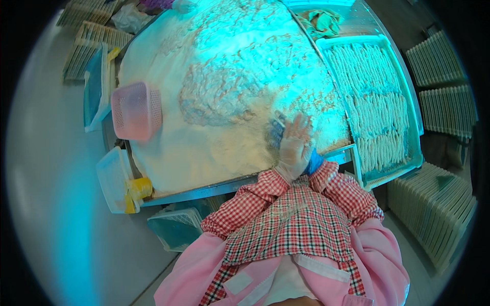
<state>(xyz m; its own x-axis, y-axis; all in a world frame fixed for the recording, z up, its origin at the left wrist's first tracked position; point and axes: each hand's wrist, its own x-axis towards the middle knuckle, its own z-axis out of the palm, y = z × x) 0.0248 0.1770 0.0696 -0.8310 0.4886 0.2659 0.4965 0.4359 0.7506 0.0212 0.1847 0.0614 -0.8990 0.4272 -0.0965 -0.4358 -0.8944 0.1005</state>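
My left hand (293,149), in a clear glove, lies with its fingers stretched out over my right hand at the near edge of the table. Blue glove shows on my right hand (314,162) by the cuff, and bluish fingertips show left of the left hand; most of that hand is hidden. Both are over pale flour-like powder (204,148) spread across the table. Beyond them lies a heap of lumpy, coated pieces (219,92), too small to name. To the right, a tray (375,182) holds rows of thin, pale, coated strips (380,107).
A pink perforated basket (135,112) stands on the powder at the left. White trays (115,178) with yellow tape lean by the left edge. Stacked trays (434,214) line the right floor. A greenish cloth (324,23) lies at the far right. A gloved hand (184,6) shows at the far edge.
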